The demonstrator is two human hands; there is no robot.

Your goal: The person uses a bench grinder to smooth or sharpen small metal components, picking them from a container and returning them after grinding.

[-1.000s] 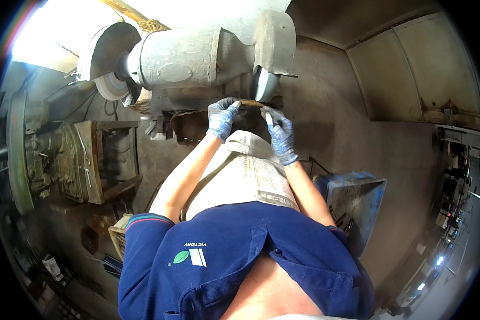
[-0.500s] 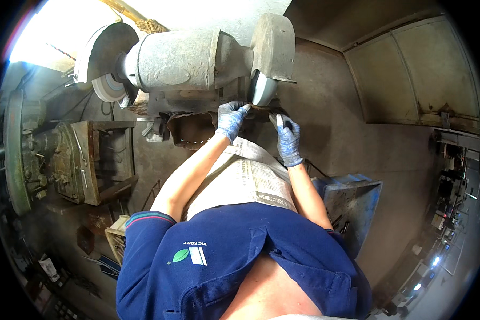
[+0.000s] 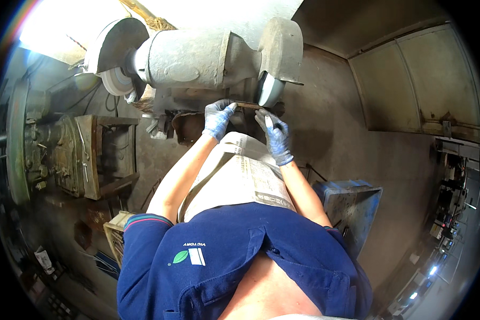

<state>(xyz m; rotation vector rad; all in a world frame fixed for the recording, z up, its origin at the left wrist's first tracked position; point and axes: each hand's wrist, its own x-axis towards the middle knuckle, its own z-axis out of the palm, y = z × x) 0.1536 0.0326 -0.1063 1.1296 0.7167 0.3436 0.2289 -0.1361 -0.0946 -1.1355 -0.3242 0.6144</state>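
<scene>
One thin bar point(image 3: 247, 104) is being pinched at its left end by the gloved left hand point(image 3: 217, 120), while its right end is being met by the fingertips of the right hand point(image 3: 277, 136); whether these are being closed on it cannot be told. The bar is being held just by the pale right wheel point(image 3: 271, 90) of the grinder point(image 3: 189, 56), contact being unclear

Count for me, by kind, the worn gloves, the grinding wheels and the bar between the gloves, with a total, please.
Blue-and-grey fabric gloves: 2
Pale round grinding wheels: 2
Thin brownish metal-looking bar: 1
Total: 5
</scene>
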